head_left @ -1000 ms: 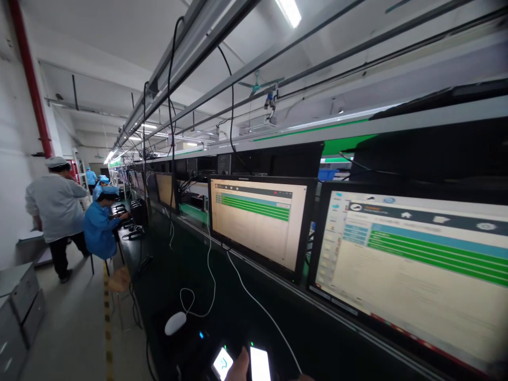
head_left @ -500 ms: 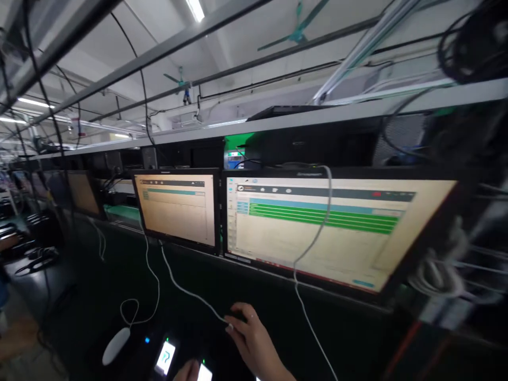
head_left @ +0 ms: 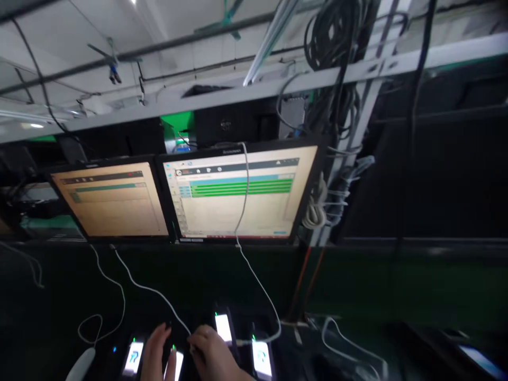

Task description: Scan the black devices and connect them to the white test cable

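Phones (head_left: 223, 327) (screens lit) beneath both hands (head_left: 210, 350).

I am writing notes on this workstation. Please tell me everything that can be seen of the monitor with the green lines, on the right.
The right monitor is a flat screen in a black frame, switched on and tilted slightly back. It shows a pale window with a dark top bar, a blue line and several green lines; the text is too blurred to read. It stands at the back of the dark bench, edge to edge with a second monitor on its left. A white cable hangs down across its front.
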`<state>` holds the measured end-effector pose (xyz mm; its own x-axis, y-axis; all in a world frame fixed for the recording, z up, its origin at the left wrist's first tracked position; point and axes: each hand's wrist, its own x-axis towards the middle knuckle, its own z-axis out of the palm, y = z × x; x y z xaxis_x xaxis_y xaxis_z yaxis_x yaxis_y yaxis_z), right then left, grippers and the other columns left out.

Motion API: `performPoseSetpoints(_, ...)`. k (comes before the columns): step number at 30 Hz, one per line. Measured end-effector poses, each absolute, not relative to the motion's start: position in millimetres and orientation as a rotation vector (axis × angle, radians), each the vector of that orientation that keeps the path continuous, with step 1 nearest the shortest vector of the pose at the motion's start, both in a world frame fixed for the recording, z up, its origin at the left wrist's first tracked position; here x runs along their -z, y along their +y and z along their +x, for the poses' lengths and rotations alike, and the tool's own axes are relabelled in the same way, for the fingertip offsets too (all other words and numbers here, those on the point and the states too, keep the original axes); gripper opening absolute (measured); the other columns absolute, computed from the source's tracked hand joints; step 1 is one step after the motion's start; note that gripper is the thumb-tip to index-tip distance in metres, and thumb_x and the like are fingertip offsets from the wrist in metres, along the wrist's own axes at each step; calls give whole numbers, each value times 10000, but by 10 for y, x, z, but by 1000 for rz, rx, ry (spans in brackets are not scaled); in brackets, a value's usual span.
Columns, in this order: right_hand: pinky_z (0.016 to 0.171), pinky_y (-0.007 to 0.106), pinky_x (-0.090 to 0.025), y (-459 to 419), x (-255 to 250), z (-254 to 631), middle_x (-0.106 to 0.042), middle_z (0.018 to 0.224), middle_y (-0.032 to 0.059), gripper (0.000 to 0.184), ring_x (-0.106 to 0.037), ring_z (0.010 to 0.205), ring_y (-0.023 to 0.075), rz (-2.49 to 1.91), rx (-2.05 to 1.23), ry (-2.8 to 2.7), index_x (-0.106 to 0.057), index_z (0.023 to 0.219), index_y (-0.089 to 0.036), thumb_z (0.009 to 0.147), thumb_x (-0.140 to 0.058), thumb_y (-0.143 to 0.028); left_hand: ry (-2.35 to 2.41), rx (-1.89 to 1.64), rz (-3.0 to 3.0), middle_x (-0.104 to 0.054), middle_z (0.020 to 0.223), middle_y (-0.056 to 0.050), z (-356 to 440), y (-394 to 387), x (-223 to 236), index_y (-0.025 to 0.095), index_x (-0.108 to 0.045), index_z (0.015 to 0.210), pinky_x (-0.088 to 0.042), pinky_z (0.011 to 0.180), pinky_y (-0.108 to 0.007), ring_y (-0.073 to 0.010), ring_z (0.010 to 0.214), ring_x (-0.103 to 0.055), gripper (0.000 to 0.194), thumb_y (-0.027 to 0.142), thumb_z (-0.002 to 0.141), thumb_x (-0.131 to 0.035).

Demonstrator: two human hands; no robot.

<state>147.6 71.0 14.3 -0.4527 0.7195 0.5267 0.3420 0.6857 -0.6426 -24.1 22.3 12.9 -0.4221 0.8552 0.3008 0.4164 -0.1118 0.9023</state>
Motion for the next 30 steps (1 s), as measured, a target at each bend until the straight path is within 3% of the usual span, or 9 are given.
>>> performPoseSetpoints(3, 790, 303, -512, 589, -337, 1408, -667, 934, 72, 329, -603, 876, 194, -807, -642, -2093, -675, 1009, -196, 752, -506, -81, 1546, -1317, 977, -486, 1409, -120, -19, 305, -446, 226, -562, 1243, -459, 1025, -465, -311, 1267, -491, 611, 570, 743, -630)
performPoseSetpoints(7, 897, 299, -477, 595, -619, 1760, -639, 1124, 87, 479, -567, 1009, 193, -819, -693, -2221, -571, 1245, -182, 785, -488, -83, 1252, -1302, 682, -582, 1302, -114, 134, 414, -617, 197, -625, 1107, -506, 949, -374, -274, 1185, -558, 585, 574, 672, -728)
performPoseSetpoints(9, 918, 337, -446, 639, -664, 2088, -628, 1132, 96, 448, -543, 1026, 211, -1146, -606, -2233, -619, 1178, -174, 778, -461, -47, 1299, -1325, 700, -643, 1181, -124, 150, 441, -609, 166, -651, 1033, -517, 907, -366, -270, 1091, -603, 588, 562, 617, -775)
performPoseSetpoints(13, 864, 401, -399, 723, -585, 2589, -622, 1027, 108, 245, -505, 997, 259, -1647, -412, -2345, -703, 888, -167, 759, -514, -77, 1451, -1057, 1041, -681, 1089, -131, 202, 517, -502, 146, -684, 1018, -494, 895, -377, -265, 1005, -627, 585, 614, 667, -699)
performPoseSetpoints(18, 846, 396, -385, 768, -454, 2559, -618, 1045, 110, 182, -497, 1026, 267, -1598, -289, -2540, -704, 855, -170, 863, -522, -187, 1435, -830, 1083, -628, 1230, -186, 379, 700, -256, 107, -630, 1157, -466, 940, -378, -293, 1157, -571, 731, 555, 593, -756)
performPoseSetpoints(21, 828, 369, -398, 792, -315, 2448, -649, 1011, 87, 227, -540, 999, 254, -1517, -241, -2624, -704, 824, -180, 905, -493, -191, 1375, -876, 915, -654, 1178, -172, 476, 805, -186, 107, -636, 1130, -480, 878, -356, -281, 1082, -599, 795, 550, 490, -801)
performPoseSetpoints(24, 673, 283, -405, 833, -46, 2375, -673, 973, 77, 221, -607, 850, 197, -1442, -163, -2691, -701, 911, -184, 884, -490, -122, 1230, -874, 827, -710, 893, -108, 511, 870, -216, 105, -683, 991, -472, 752, -309, -214, 818, -630, 705, 577, 478, -793)
performPoseSetpoints(26, 520, 259, -328, 873, 174, 2334, -681, 937, 73, 243, -612, 697, 157, -1418, -68, -2724, -692, 939, -185, 846, -492, -82, 1170, -895, 820, -691, 781, -83, 480, 881, -233, 104, -693, 921, -459, 697, -293, -189, 725, -613, 663, 588, 479, -794)
performPoseSetpoints(30, 414, 305, -140, 928, 520, 2268, -673, 759, 40, 178, -595, 534, 146, -1313, 137, -2746, -669, 799, -200, 727, -554, -84, 1250, -973, 697, -681, 844, -91, 347, 803, -134, 145, -678, 970, -502, 706, -348, -250, 814, -634, 740, 607, 411, -821)
